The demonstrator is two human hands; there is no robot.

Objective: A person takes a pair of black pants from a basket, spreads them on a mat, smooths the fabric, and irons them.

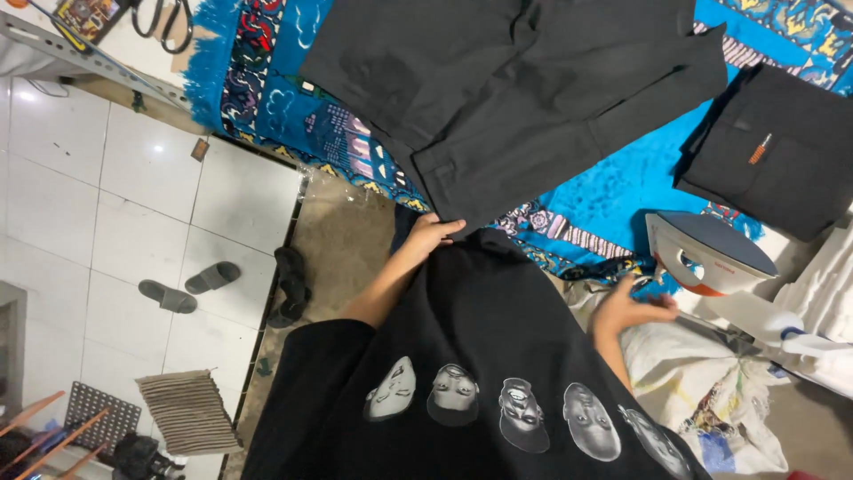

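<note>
A pair of dark grey trousers (506, 89) lies spread on a blue patterned cloth (622, 187) over a table. My left hand (429, 235) rests at the near edge of the trousers' waistband, fingers curled on the fabric. My right hand (626, 307) hangs open just left of a white and grey clothes iron (706, 253) that stands near the table's edge, its fingertips close to the handle but apart from it. My black printed shirt (480, 373) fills the lower middle.
A folded dark garment (782, 151) lies at the right on the cloth. White cloths (826, 293) and a printed sack (711, 391) sit lower right. On the tiled floor at left are grey slippers (187, 286), black sandals (290, 284) and a ribbed mat (188, 411). Scissors (164, 22) lie top left.
</note>
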